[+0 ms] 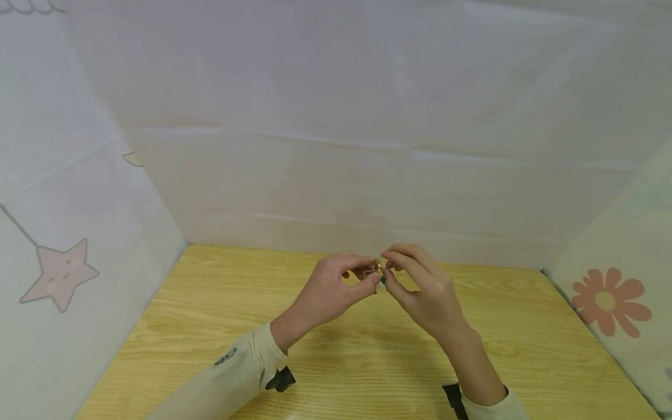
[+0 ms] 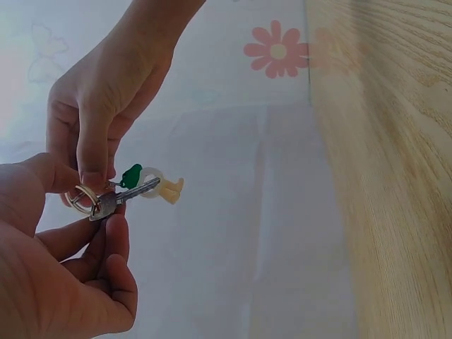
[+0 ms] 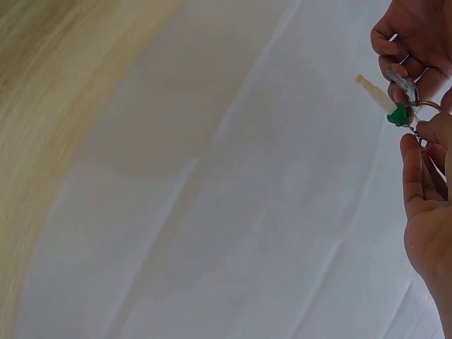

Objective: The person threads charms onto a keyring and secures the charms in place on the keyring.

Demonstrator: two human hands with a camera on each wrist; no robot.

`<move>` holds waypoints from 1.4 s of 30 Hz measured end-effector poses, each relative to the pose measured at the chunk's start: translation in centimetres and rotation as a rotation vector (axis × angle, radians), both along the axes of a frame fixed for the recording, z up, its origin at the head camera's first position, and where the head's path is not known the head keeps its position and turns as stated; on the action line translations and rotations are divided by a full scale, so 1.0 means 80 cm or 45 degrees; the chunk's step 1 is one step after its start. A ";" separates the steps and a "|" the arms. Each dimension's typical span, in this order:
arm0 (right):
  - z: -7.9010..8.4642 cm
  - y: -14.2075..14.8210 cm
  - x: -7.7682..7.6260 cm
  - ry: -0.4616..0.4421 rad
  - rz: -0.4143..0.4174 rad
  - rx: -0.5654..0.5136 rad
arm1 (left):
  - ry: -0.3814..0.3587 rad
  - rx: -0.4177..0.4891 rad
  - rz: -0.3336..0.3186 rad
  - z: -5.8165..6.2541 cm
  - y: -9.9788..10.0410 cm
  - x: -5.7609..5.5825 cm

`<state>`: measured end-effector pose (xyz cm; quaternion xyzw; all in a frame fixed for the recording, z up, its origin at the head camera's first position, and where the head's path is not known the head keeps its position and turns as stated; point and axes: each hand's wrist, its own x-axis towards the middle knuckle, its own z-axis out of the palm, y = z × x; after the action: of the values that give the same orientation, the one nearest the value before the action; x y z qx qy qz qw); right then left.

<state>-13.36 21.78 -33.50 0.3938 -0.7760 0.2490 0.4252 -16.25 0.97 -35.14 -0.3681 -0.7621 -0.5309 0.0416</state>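
Observation:
Above the table, my left hand (image 1: 333, 289) pinches a gold key ring (image 2: 83, 200) that carries a silver key (image 2: 126, 199). My right hand (image 1: 427, 294) meets it from the other side, thumb and fingertips pinching a small metal chain (image 3: 417, 132) beside the ring. From this chain hangs a keychain charm with a green piece (image 3: 397, 115) and a pale yellow, figure-like piece (image 2: 170, 189). In the left wrist view, the key points away from the left fingers, towards the pale piece. Fingertips hide part of the ring and where the chain joins it.
The wooden table (image 1: 236, 303) spreads under both hands. White sheets (image 1: 336, 186) with printed figures, among them a pink star (image 1: 60, 274) and a red flower (image 1: 606, 300), stand behind it and at both sides. Dark straps (image 1: 280, 379) show at the sleeve cuffs.

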 end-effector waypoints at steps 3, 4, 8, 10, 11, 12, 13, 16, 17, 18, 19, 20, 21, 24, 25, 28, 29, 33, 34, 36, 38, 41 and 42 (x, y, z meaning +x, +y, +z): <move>0.000 0.001 0.000 -0.006 -0.006 0.000 | 0.022 -0.004 0.006 0.000 0.001 0.000; 0.000 0.001 0.000 -0.008 -0.007 0.001 | 0.028 -0.003 0.008 -0.001 0.001 0.000; 0.001 0.001 0.000 -0.011 -0.010 0.006 | 0.048 -0.004 0.012 -0.001 0.001 0.000; 0.002 0.000 0.000 -0.005 -0.010 0.005 | 0.044 -0.011 0.011 0.000 0.001 0.000; 0.003 0.000 0.001 0.001 -0.012 0.005 | 0.030 -0.014 0.011 0.000 0.001 0.000; 0.003 0.000 0.001 0.004 -0.015 0.006 | 0.009 -0.022 0.015 0.000 0.001 0.000; 0.003 0.000 0.001 0.011 -0.018 0.006 | -0.019 -0.024 0.014 0.000 0.002 0.000; 0.003 0.000 0.000 0.038 -0.029 0.015 | -0.097 -0.032 0.021 0.000 0.003 0.000; 0.003 0.000 0.000 0.046 -0.031 0.021 | -0.118 -0.031 0.023 0.000 0.004 0.000; 0.003 0.000 -0.001 0.055 -0.033 0.027 | -0.129 -0.030 0.026 -0.001 0.004 0.000; 0.003 -0.001 -0.001 0.067 -0.034 0.033 | -0.133 -0.019 0.024 -0.001 0.004 -0.001; 0.003 -0.001 -0.002 0.079 -0.035 0.038 | -0.132 -0.014 0.028 -0.002 0.005 -0.001; 0.003 -0.002 -0.002 0.091 -0.035 0.043 | -0.128 -0.007 0.032 -0.002 0.005 -0.001; 0.003 -0.003 -0.003 0.115 -0.031 0.048 | -0.111 0.018 0.041 -0.004 0.006 -0.002; 0.002 -0.003 -0.003 0.118 -0.029 0.048 | -0.102 0.025 0.044 -0.004 0.006 -0.002; 0.002 -0.003 -0.001 0.113 -0.029 0.044 | -0.075 0.039 0.051 -0.004 0.005 -0.001; 0.002 -0.003 -0.001 0.110 -0.026 0.040 | -0.065 0.041 0.051 -0.004 0.005 -0.001; 0.000 -0.002 -0.001 0.076 -0.020 0.025 | -0.020 0.039 0.051 -0.004 0.005 -0.001; 0.000 -0.002 -0.001 0.065 -0.019 0.019 | -0.009 0.036 0.049 -0.003 0.005 0.000; -0.001 -0.001 -0.002 0.039 -0.026 0.007 | 0.012 0.026 0.046 -0.003 0.005 0.001; -0.003 0.000 -0.002 0.017 -0.032 -0.004 | 0.029 0.016 0.040 -0.001 0.005 0.001; -0.005 0.002 -0.003 -0.013 -0.032 -0.019 | 0.051 0.002 0.032 0.000 0.005 0.003; -0.005 0.003 -0.003 -0.023 -0.030 -0.020 | 0.054 0.001 0.029 0.001 0.005 0.003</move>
<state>-13.63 21.98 -33.92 0.3790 -0.7824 0.2537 0.4241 -16.03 1.38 -35.10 -0.3705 -0.7651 -0.5227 0.0641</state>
